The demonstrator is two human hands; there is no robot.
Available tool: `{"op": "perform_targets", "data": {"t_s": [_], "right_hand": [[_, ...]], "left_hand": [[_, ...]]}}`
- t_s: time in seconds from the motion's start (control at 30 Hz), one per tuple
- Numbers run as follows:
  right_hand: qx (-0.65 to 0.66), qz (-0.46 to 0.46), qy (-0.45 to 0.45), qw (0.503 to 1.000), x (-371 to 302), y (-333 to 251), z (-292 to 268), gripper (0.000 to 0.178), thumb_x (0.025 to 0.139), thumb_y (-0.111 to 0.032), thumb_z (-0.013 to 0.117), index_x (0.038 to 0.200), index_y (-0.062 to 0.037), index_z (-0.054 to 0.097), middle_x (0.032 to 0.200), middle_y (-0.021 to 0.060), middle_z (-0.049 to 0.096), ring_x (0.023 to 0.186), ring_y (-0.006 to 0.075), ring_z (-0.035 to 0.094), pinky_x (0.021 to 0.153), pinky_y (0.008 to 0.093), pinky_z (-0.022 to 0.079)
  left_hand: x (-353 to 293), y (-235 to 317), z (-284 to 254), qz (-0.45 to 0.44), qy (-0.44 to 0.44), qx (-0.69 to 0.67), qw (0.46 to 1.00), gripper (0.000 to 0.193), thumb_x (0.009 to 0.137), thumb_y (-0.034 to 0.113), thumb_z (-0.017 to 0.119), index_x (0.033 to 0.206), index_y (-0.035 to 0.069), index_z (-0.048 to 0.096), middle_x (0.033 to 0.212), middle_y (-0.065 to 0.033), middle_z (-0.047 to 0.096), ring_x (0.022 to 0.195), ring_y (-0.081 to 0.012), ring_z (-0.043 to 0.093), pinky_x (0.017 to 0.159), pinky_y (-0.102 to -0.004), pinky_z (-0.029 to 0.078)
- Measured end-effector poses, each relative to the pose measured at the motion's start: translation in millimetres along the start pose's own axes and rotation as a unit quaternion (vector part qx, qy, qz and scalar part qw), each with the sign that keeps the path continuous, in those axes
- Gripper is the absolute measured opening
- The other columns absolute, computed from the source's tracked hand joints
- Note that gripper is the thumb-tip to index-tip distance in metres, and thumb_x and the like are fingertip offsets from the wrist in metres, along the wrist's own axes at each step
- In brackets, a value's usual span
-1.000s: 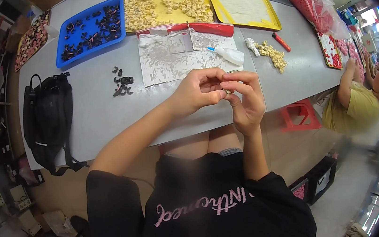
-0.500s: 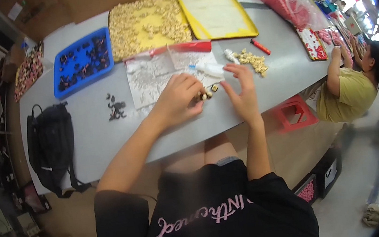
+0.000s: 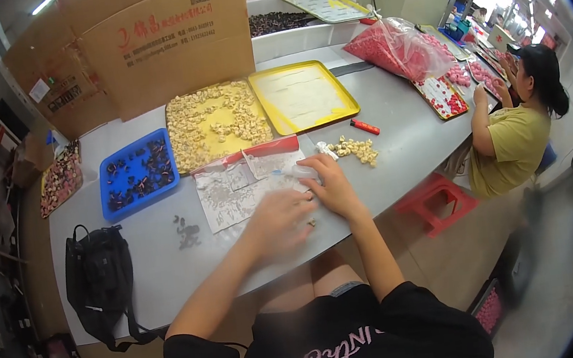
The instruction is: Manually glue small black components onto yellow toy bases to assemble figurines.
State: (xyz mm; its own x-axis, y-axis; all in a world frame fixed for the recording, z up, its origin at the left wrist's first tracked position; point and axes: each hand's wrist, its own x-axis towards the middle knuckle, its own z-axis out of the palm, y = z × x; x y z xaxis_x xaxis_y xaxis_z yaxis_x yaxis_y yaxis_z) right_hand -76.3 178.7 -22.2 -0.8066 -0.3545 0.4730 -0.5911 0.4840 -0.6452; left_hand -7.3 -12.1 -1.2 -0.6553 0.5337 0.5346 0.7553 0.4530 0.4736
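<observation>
My right hand (image 3: 332, 186) has its thumb and fingers around a translucent white squeeze bottle (image 3: 301, 171) with a thin blue tip, lying over a stained paper sheet (image 3: 222, 208). My left hand (image 3: 278, 219) is smeared by motion beside it, above the sheet's near right corner, so its fingers are unclear. A small dark-and-pale piece (image 3: 312, 222) shows on the table just by the left fingers. Small pale yellow pieces (image 3: 358, 150) lie in a loose pile beyond my right hand. Left of the sheet are several small black curved pieces (image 3: 187, 233).
Behind the sheet stand a blue tray (image 3: 110, 209) of dark pieces, a yellow tray (image 3: 171, 132) of pale pieces and another yellow-rimmed tray (image 3: 356, 107). A red tube (image 3: 364, 126) lies at right, a black bag (image 3: 100, 277) at left. A co-worker (image 3: 515, 144) sits beyond a red stool (image 3: 436, 203).
My right hand has closed in on the bottle. My left hand has become blurred, and the small pieces it held no longer show in it. The view has tilted up, showing more background.
</observation>
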Motion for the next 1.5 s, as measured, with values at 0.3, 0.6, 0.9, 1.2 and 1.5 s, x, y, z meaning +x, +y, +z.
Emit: {"op": "perform_targets", "data": {"t_s": [0.3, 0.6, 0.9, 1.2, 1.5], "right_hand": [[0.017, -0.003, 0.059, 0.998, -2.5, 8.5, 1.5, 0.029, 0.081, -0.002, 0.064, 0.109, -0.0025, 0.061, 0.097, 0.0121, 0.059, 0.082, 0.0241, 0.057, 0.072, 0.0321, 0.046], [0.075, 0.096, 0.095, 0.988, -2.0, 11.0, 0.2, 0.028, 0.088, -0.010, 0.060, 0.114, 0.0014, 0.057, 0.091, 0.0144, 0.061, 0.077, 0.0188, 0.057, 0.067, 0.0304, 0.046], [0.098, 0.098, 0.092, 0.986, -0.5, 4.2, 3.8, 0.027, 0.092, -0.017, 0.059, 0.111, 0.0004, 0.058, 0.077, 0.0065, 0.058, 0.065, 0.0115, 0.048, 0.059, 0.0271, 0.042], [0.092, 0.073, 0.119, 0.986, -1.3, 17.0, 7.0, 0.030, 0.090, -0.015, 0.060, 0.114, 0.0019, 0.056, 0.092, 0.0128, 0.060, 0.073, 0.0206, 0.055, 0.066, 0.0308, 0.046], [0.162, 0.112, 0.118, 0.973, -7.7, 3.8, -11.4, 0.027, 0.087, -0.015, 0.063, 0.110, 0.0001, 0.058, 0.095, 0.0123, 0.063, 0.074, 0.0191, 0.058, 0.065, 0.0296, 0.048]], "left_hand": [[0.7, -2.1, 13.4, 0.076, -0.106, 0.096, 0.987, 0.029, 0.076, 0.017, 0.068, 0.105, 0.017, 0.067, 0.128, 0.0012, 0.056, 0.126, -0.0215, 0.045, 0.104, -0.0447, 0.034], [1.5, -18.4, -37.5, -0.005, 0.107, 0.176, 0.978, 0.027, 0.068, 0.005, 0.066, 0.095, 0.007, 0.069, 0.111, -0.0102, 0.062, 0.109, -0.0288, 0.055, 0.092, -0.0431, 0.044], [-106.7, -24.3, -119.0, -0.490, 0.082, 0.235, 0.835, 0.024, 0.081, 0.015, 0.063, 0.102, 0.006, 0.069, 0.102, -0.0164, 0.064, 0.095, -0.0340, 0.061, 0.083, -0.0409, 0.049], [-117.8, -57.1, -104.0, -0.408, 0.146, 0.251, 0.866, 0.010, 0.077, 0.009, 0.065, 0.083, 0.002, 0.065, 0.084, -0.0169, 0.060, 0.082, -0.0344, 0.060, 0.073, -0.0415, 0.047], [-118.7, -60.7, -99.5, -0.396, 0.135, 0.263, 0.869, 0.006, 0.075, -0.002, 0.065, 0.080, 0.000, 0.064, 0.079, -0.0138, 0.060, 0.074, -0.0257, 0.063, 0.067, -0.0351, 0.050]]}}
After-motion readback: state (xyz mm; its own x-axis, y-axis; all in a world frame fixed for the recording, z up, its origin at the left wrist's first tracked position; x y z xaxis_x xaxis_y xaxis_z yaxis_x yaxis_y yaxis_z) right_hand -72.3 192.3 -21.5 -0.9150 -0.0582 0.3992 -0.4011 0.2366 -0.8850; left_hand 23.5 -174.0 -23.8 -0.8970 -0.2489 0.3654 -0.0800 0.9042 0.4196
